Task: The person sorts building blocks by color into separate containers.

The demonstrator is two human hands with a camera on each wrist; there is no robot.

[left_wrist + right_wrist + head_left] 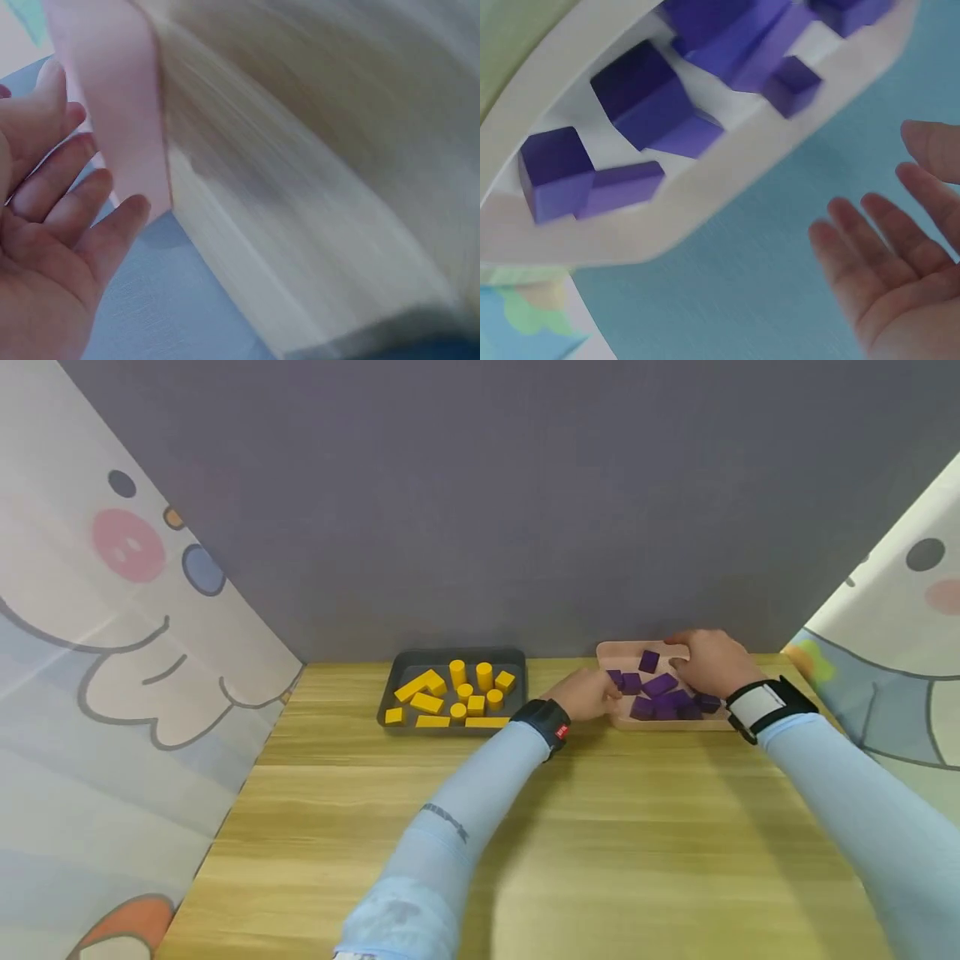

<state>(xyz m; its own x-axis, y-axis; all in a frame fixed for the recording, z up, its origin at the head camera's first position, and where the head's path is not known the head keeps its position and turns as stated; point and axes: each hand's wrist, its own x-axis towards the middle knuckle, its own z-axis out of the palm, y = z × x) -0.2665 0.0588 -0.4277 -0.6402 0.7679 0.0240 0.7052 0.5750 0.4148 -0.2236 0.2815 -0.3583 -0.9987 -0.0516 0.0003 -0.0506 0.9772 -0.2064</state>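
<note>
A pale pink tray point(615, 650) stands at the back right of the table with several purple blocks point(660, 685) in it. My left hand point(587, 693) is at the tray's left end, beside a purple block. In the left wrist view its fingers point(94, 199) are loosely bent by the tray's outer wall point(124, 112), and no held thing shows. Over the tray's right side is my right hand point(712, 662). The right wrist view shows its fingers point(870, 240) fairly straight and apart from the tray point(697, 217), with nothing between them and the thumb.
To the left stands a dark grey tray point(386, 702) holding several yellow blocks and cylinders point(427, 702). Both trays are on a wooden table point(637, 827) near a grey back wall point(480, 510). Patterned panels point(135, 652) flank the table.
</note>
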